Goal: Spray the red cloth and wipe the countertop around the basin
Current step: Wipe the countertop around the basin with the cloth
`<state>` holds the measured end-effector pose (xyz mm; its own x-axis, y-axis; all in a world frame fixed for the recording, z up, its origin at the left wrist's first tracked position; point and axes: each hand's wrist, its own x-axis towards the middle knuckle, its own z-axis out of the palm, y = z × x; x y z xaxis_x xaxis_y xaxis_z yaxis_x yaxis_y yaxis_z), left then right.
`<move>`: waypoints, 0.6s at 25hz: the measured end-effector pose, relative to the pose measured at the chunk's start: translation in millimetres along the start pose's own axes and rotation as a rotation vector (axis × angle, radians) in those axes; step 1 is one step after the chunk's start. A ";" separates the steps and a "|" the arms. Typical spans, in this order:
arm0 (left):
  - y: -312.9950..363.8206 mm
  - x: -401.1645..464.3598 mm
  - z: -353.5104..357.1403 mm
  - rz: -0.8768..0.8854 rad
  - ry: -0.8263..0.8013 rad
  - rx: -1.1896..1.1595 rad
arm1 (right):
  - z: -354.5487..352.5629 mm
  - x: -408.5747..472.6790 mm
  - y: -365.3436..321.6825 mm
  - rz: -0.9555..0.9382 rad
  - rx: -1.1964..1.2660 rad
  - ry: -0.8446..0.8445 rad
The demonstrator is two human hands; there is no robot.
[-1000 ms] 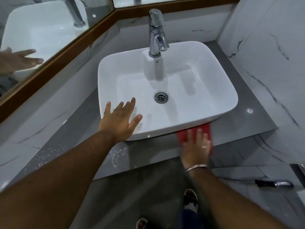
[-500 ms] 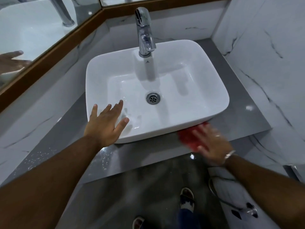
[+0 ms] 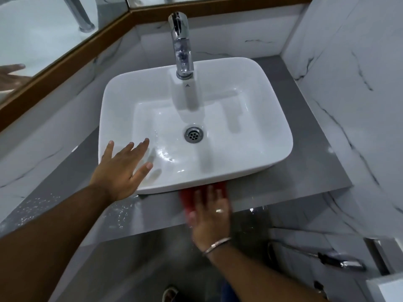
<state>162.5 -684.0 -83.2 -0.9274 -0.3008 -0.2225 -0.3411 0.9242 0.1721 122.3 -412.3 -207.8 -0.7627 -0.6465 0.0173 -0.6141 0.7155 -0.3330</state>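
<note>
R hand (image 3: 210, 216) pressed flat, fingers together, on crumpled red cloth (image 3: 187, 198). L hand (image 3: 122, 171) splayed, braced on white rectangular ceramic basin (image 3: 281, 136) rim. Grey stone countertop (image 3: 305, 179) best wiped w/ even pressure, cloth tucked under rim ahead of fingertips.

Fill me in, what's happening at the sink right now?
A person is wiping the grey countertop in front of the white basin. The right hand presses a red cloth flat against the counter at the basin's front edge. The left hand, open, rests on the basin's front-left corner. White specks remain on the counter's left side.
</note>
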 end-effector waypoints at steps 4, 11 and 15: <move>0.5 -1.3 -0.1 -0.003 0.008 -0.012 | -4.2 4.7 5.6 -0.406 -0.045 -0.170; 4.1 -0.7 -1.3 0.013 0.017 -0.001 | -108.0 26.6 287.4 0.062 -0.172 -0.040; 3.1 -2.5 -1.7 0.022 0.078 -0.010 | -94.2 26.3 256.1 0.313 -0.141 -0.036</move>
<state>163.5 -680.7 -80.5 -0.9438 -0.2979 -0.1434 -0.3213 0.9287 0.1854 -74.2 -221.2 -203.9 -0.9125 -0.3967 -0.0998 -0.3749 0.9087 -0.1835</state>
